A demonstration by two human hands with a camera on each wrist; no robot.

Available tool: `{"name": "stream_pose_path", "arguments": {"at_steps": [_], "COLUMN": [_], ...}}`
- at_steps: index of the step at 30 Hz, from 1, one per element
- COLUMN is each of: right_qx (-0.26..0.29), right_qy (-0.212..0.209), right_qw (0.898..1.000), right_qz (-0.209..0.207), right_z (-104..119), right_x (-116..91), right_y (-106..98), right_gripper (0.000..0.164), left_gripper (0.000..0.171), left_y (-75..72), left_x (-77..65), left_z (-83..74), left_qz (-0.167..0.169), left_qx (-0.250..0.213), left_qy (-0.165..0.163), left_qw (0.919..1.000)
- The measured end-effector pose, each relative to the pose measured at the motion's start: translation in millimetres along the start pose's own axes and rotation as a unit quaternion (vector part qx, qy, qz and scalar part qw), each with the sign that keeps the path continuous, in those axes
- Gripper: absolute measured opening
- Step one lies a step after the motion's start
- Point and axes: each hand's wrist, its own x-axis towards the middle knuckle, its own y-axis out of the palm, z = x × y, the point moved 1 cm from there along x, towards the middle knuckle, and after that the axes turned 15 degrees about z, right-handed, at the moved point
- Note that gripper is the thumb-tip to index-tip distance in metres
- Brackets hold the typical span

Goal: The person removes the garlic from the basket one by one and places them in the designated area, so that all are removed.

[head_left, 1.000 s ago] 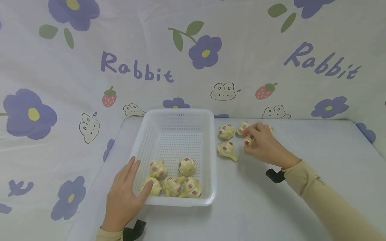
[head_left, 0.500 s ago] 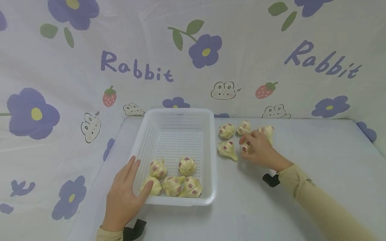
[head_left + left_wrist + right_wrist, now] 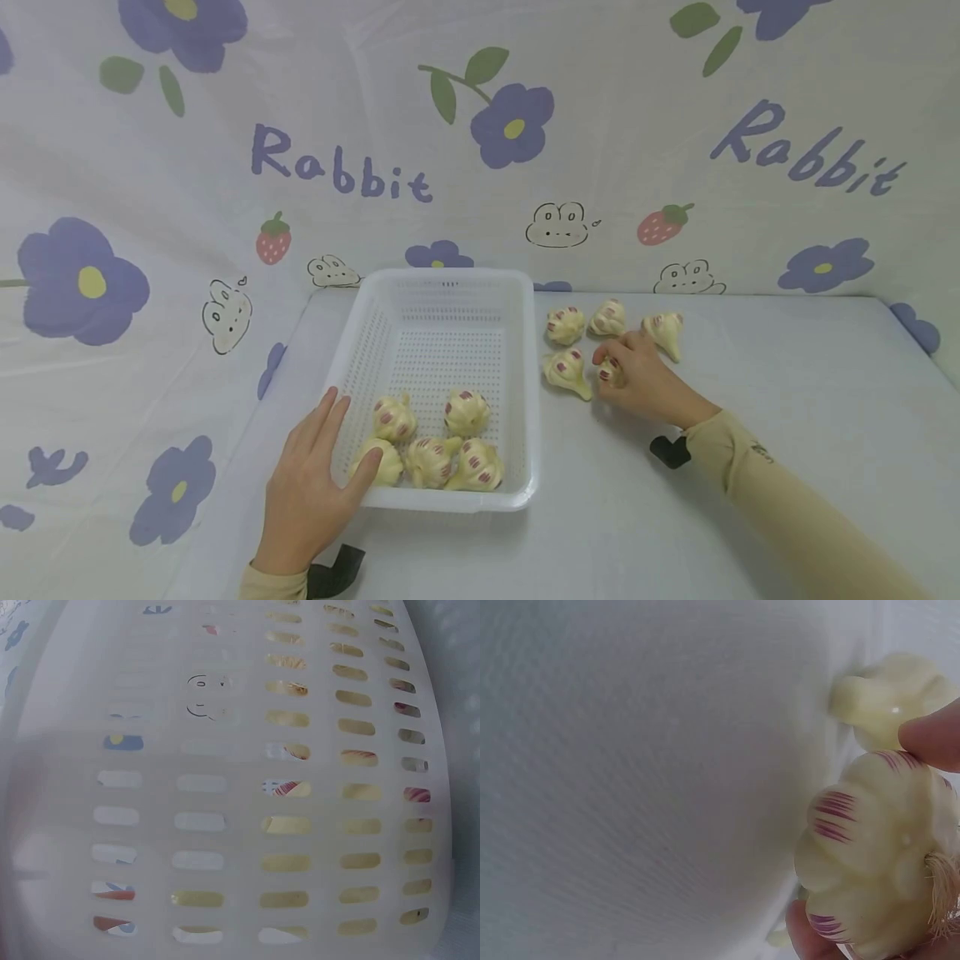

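A white plastic basket (image 3: 529, 392) with slotted walls stands at the middle of the table. Over its left front corner lies my left hand (image 3: 306, 487), fingers extended along the outer wall and thumb reaching over the rim. Several garlic bulbs (image 3: 466, 413) with purple streaks sit in the front of the basket. To the right of it, my right hand (image 3: 647, 382) holds a garlic bulb (image 3: 874, 859) between thumb and fingers, low over the table. The left wrist view is filled by the basket's side wall (image 3: 150, 802), with pale bulbs showing through the slots.
Around the held bulb lie other bulbs: one by the basket (image 3: 567, 372), two behind (image 3: 565, 325), and one farther right (image 3: 663, 331). A pale cloth covers the table (image 3: 810, 400). Behind it hangs a printed curtain (image 3: 615, 150) with flowers and rabbits.
My right hand has shifted left and slightly nearer with the garlic bulb, uncovering the bulb at the back right. The left hand and the basket have stayed in place.
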Motion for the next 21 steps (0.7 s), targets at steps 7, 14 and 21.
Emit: {"name": "stream_pose_path", "arguments": {"at_steps": [7, 14, 21], "right_qx": [-0.013, -0.019, -0.027], "right_qy": [0.005, 0.016, 0.023], "right_qw": [1.0, 1.0, 0.999], "right_qz": [0.006, 0.009, 0.009], "right_z": [-2.1, -2.9, -7.0], "right_x": [0.7, 3.7, 5.8], "right_y": [0.5, 0.7, 1.7], "right_gripper": [0.023, 0.024, 0.025], "left_gripper": [0.075, 0.075, 0.075], "left_y": [-1.4, -1.6, -0.9], "left_x": [0.5, 0.5, 0.5], "left_z": [-1.0, -1.3, -1.3], "left_qz": [0.007, 0.007, 0.005], "left_qx": [0.001, -0.001, 0.002], "left_qy": [-0.006, -0.006, -0.005], "left_qw": [1.0, 1.0, 1.0]}}
